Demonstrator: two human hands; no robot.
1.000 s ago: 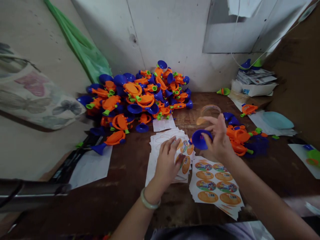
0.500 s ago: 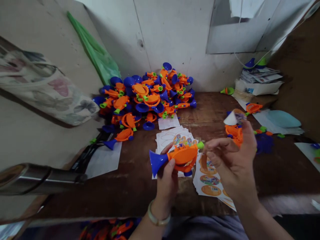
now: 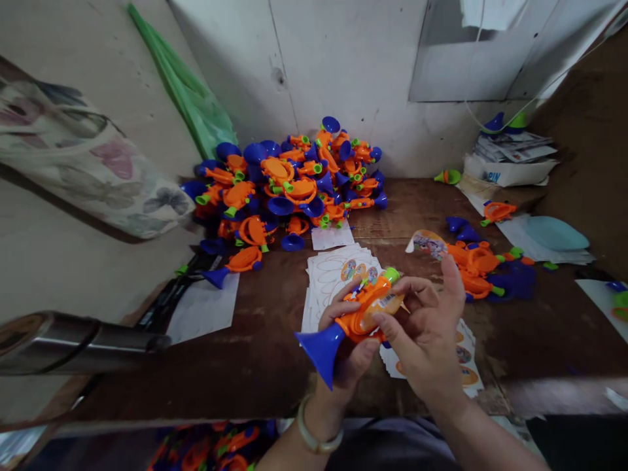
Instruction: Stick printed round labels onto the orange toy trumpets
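Observation:
An orange toy trumpet point(image 3: 354, 317) with a blue bell and a green mouthpiece lies across my left hand point(image 3: 346, 340), whose fingers are wrapped round its body. My right hand point(image 3: 426, 327) is on the toy's side, thumb and forefinger pressing an oval sticker point(image 3: 381, 303) onto it. A second round sticker point(image 3: 428, 243) clings to a raised fingertip of that right hand. Both hands hover above two stacks of sticker sheets point(image 3: 333, 275) on the brown table point(image 3: 245, 366).
A big heap of orange-and-blue toy trumpets point(image 3: 289, 183) fills the back left corner against the wall. A smaller group of toys point(image 3: 478, 265) lies at the right. Papers and a box point(image 3: 507, 163) sit at the back right, a metal tube point(image 3: 73, 343) at the left.
My right hand passed the toy to my left, took a sticker from the sheet and has now come in to press it on the toy's side. The view shifted slightly.

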